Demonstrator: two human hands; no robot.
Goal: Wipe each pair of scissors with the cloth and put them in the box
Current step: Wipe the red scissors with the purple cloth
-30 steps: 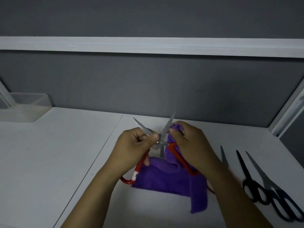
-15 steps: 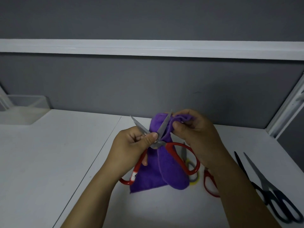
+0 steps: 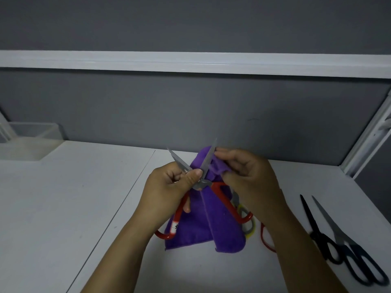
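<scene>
White laminate table (image 3: 63,208) is spread across the lower view. A clear, shallow plastic box (image 3: 29,142) is set at ten o'clock from the hands, well apart from them. A soft purple microfibre cloth (image 3: 190,235) is draped at the centre, its lower edge lying on the table at six o'clock. Two pairs of black-handled scissors (image 3: 313,225) are laid side by side at four o'clock, and a yellow handle loop (image 3: 252,228) is partly hidden behind the right wrist.

The red-handled steel scissors (image 3: 202,184) are held above the cloth with the blades spread, tips aimed at eleven and one o'clock. They are grasped by the left hand (image 3: 169,187) just below the pivot, the thumb pressed by the blade root. A fold of cloth is pinched round the one o'clock blade by the right hand (image 3: 251,178).

The scissors are judged stiff, fairly weighty and slick on the blades, with edges to be avoided; hold is best taken at the handle or pivot. The cloth is judged limp and light, and best kept folded over the blade's back.
</scene>
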